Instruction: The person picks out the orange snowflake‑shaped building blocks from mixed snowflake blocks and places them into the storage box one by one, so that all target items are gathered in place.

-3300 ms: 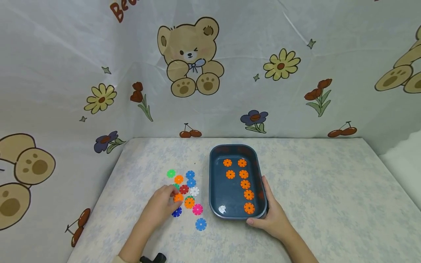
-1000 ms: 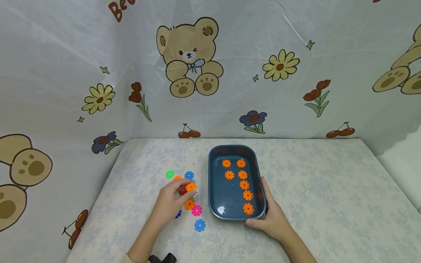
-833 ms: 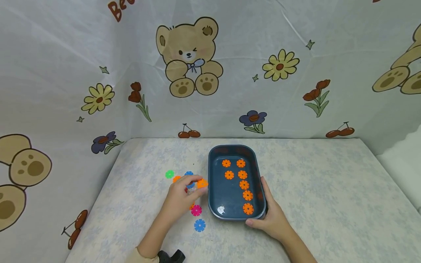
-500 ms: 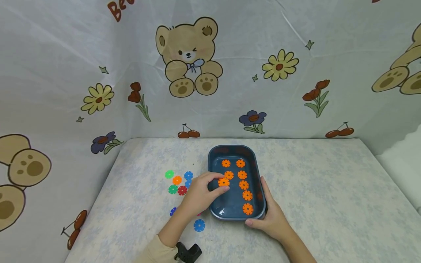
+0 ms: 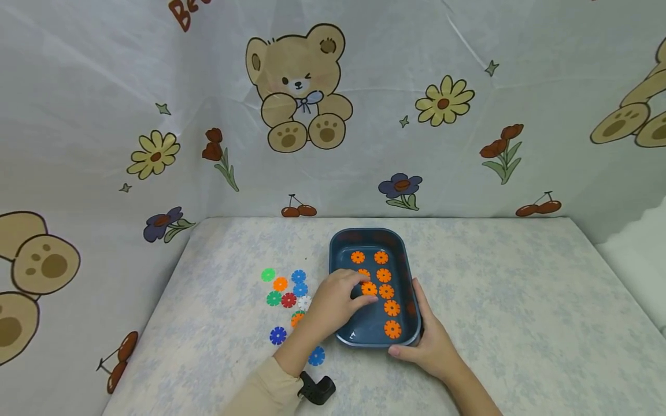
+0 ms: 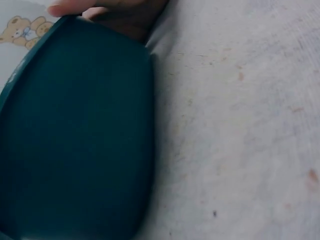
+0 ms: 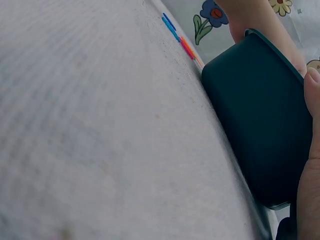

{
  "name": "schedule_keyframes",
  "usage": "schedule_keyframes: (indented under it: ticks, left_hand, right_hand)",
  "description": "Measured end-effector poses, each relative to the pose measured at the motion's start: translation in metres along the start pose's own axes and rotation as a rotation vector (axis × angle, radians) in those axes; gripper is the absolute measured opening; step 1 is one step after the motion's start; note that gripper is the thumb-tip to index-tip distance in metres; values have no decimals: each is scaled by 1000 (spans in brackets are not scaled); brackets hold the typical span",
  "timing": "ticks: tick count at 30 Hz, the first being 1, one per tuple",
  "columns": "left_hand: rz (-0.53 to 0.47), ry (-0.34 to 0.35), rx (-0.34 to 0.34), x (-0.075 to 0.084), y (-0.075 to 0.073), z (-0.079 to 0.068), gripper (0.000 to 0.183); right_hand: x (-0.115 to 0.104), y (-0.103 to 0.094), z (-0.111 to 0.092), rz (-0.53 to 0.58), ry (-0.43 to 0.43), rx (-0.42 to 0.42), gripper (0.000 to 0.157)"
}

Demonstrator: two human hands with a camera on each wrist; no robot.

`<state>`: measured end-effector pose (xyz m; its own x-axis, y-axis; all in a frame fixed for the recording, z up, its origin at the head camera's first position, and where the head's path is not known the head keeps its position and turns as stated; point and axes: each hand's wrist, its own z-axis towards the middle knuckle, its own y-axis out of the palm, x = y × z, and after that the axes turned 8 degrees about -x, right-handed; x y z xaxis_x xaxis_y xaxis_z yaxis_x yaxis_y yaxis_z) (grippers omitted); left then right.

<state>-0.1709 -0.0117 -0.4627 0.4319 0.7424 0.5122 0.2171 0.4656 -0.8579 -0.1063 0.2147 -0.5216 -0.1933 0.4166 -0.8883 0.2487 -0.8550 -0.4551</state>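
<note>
In the head view my left hand [image 5: 332, 303] reaches over the near-left rim of a dark blue tray [image 5: 359, 336]. Its thumb and index finger pinch an orange notched plastic disc [image 5: 369, 289] low inside, beside an upright row of similar orange discs [image 5: 392, 308]. My right hand [image 5: 430, 341] grips the tray's near right corner, thumb on the front rim, fingers along the right side. The left wrist view shows the tray's outer wall [image 6: 85, 130] and part of the right hand [image 6: 112, 7]; the right wrist view shows the right thumb [image 7: 312, 92] against the tray [image 7: 255, 110].
Left of the tray lie loose notched discs, among them a green disc [image 5: 267, 274], a red disc [image 5: 288, 300], a dark blue disc [image 5: 278, 335] and a light blue disc [image 5: 316, 355]. The left forearm covers some. A printed cloth [image 5: 374, 115] hangs behind the table [image 5: 520, 300].
My left hand has picked up an orange disc from the loose group and carried it right into the tray, drifting slightly further right lately. My right hand keeps its grip on the tray.
</note>
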Motion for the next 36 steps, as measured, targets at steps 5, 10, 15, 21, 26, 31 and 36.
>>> schedule_keyframes:
  ticks: [5,10,15,21,26,31,36]
  left_hand:
    - [218,24,17,3,4,4,43]
    - [375,47,16,5,6,8,39]
    - [399,39,25,8,7,9,38]
    - [467,20,-13,8,9,12,34]
    - [514,9,-35,8,10,13,34]
    - [533,1,-46,9,9,12,36]
    - [443,10,-13,6,8,12,39]
  right_hand:
    - [-1,-1,0,-5,8,1,138]
    - [1,-3,-1,15,1,6,137]
    - [3,-3,0,20,-28,2,137]
    - [3,-3,-1,35,-21,-2,137]
    - [2,-2,-1,45,-27,-3,137]
    - [3,-1,-1,40,-35,-1,137]
    - [2,-1,0,37,-31,-2,136]
